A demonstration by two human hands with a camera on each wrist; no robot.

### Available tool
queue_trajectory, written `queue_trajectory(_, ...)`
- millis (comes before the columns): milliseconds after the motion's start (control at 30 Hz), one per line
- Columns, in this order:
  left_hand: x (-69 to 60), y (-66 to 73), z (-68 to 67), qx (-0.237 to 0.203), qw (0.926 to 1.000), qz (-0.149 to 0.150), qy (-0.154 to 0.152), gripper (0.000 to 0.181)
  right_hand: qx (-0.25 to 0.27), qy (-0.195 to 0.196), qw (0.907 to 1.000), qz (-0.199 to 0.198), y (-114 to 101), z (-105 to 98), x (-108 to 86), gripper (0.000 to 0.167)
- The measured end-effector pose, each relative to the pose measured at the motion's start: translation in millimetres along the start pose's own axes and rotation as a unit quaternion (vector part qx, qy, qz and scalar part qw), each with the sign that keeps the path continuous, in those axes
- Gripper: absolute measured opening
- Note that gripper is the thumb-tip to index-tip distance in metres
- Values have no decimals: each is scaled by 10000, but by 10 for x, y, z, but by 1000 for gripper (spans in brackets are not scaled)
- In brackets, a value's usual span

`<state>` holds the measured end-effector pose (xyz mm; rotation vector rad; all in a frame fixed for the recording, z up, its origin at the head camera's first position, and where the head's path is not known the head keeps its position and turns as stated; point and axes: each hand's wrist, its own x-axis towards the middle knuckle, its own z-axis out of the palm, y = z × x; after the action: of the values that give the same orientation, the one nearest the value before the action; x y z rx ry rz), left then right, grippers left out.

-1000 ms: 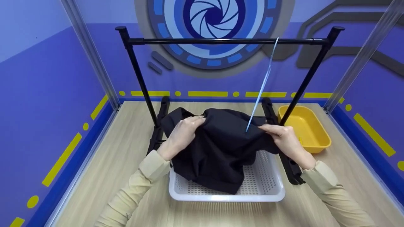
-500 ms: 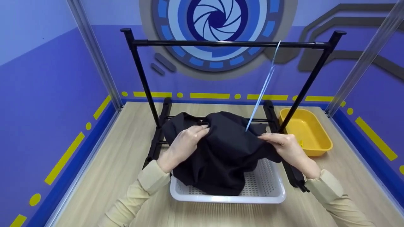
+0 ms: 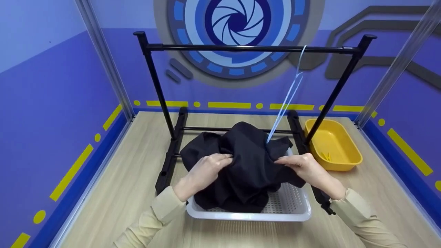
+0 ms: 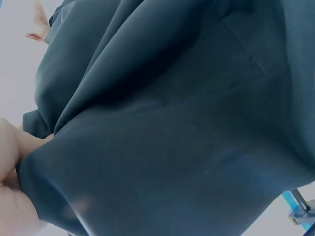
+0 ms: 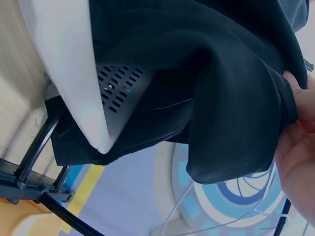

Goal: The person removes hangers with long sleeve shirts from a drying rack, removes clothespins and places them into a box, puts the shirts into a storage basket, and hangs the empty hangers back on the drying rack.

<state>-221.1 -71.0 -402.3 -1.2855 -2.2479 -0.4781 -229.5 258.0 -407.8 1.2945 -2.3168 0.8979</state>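
A bunched black cloth garment (image 3: 246, 155) spans both hands, its lower folds lying in a white perforated basket (image 3: 248, 216). The left hand (image 3: 208, 170) grips its left side, with fabric bunched at the fingertips. On the other side, the right hand (image 3: 308, 168) pinches the cloth between thumb and fingers, as the right wrist view also shows. A light blue wire hanger (image 3: 286, 98) hangs from the rack's bar, seen nearly edge-on; its lower end is hidden by the garment. Dark fabric with a stitched seam (image 4: 241, 42) fills most of the left wrist view.
A black clothes rack (image 3: 234, 48) stands behind and around the basket, its feet on the wooden table (image 3: 144, 137). To the right is a yellow tray (image 3: 339, 141) containing small yellow clips (image 3: 326, 157). Blue walls enclose the back and sides.
Both hands have come down and nearer with the garment, which sags more over the basket. The hanger has turned slightly, so its two strands show apart. The head view has shifted a little.
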Motion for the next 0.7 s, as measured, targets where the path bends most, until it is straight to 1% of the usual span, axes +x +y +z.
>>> queue_trajectory(200,-58,29,88,-238,9989,21,-409,42,120,-670,9975,214,14,101,-41,40)
queue_trajectory(333,-85,35,173,-358,9956,72,-868,44,183,-1150,9923,412,16,174,-58,39)
queue_trajectory(467,-105,46,248,-439,9898,105,-1348,43,354,-1638,9832,719,18,226,-54,39)
queue_trajectory(567,-104,59,286,-354,9862,92,-1615,41,373,-1909,9773,842,20,259,-33,36)
queue_trajectory(700,-84,91,321,-100,9826,103,-1851,39,358,-2087,9741,791,11,304,2,33)
